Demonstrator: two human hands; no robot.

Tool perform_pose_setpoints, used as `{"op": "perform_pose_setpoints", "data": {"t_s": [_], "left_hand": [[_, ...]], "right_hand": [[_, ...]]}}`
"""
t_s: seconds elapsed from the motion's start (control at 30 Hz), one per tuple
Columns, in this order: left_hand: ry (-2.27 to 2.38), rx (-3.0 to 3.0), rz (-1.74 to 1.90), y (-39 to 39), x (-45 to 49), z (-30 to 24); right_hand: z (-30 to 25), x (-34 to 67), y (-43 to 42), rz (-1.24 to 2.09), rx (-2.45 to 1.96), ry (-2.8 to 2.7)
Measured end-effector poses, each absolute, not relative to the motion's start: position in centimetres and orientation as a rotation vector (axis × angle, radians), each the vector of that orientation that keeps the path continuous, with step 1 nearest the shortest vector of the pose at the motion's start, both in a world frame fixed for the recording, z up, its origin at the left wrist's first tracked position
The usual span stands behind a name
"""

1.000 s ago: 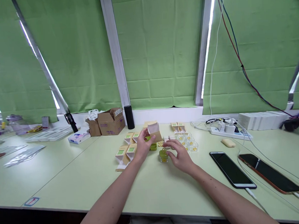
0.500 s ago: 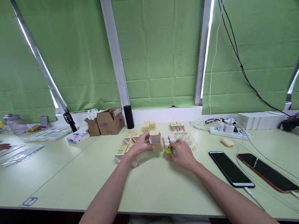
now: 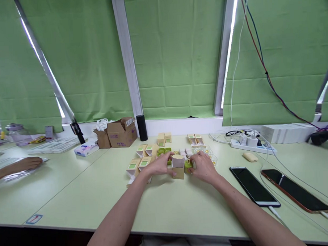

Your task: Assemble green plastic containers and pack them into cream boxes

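The left hand [image 3: 162,166] pinches a small open carton [image 3: 178,172] between thumb and fingers, midway out between the near and far edges of the table [image 3: 167,210]. The right hand's [image 3: 204,167] thumb and fingers close round a green-lidded jar [image 3: 187,166] — upright, just beside the carton — and a phone [image 3: 255,186] lies nearer the front edge.

Box [image 3: 178,171]: centre. Jar [image 3: 188,166]: just right of box. Other boxes [image 3: 132,167]: on table [image 3: 83,199], left of box. Two phones [image 3: 255,186]: right; power strip [image 3: 252,146] behind. Carton [image 3: 121,135]: rear left, between tissue pack [image 3: 86,150] and cylinder [image 3: 141,127].
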State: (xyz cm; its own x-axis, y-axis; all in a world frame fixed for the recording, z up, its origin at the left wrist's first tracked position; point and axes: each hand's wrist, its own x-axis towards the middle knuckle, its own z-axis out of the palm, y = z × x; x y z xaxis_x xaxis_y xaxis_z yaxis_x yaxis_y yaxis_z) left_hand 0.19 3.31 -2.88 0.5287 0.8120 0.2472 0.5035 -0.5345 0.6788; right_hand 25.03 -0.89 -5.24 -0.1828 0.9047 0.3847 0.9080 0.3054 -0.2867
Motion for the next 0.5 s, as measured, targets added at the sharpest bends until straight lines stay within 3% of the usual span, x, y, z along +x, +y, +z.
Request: {"op": "perform_pose_setpoints", "data": {"t_s": [0.23,0.5], "left_hand": [[0.810,2.121,0.965,2.7,-0.1,-0.6],[0.791,2.167,0.781,2.1,0.0,-0.2]], "right_hand": [[-5.2,25.0,-0.9,0.008,-1.605,-2.098],[-5.2,25.0,-1.0,0.008,-1.617,-2.108]]}}
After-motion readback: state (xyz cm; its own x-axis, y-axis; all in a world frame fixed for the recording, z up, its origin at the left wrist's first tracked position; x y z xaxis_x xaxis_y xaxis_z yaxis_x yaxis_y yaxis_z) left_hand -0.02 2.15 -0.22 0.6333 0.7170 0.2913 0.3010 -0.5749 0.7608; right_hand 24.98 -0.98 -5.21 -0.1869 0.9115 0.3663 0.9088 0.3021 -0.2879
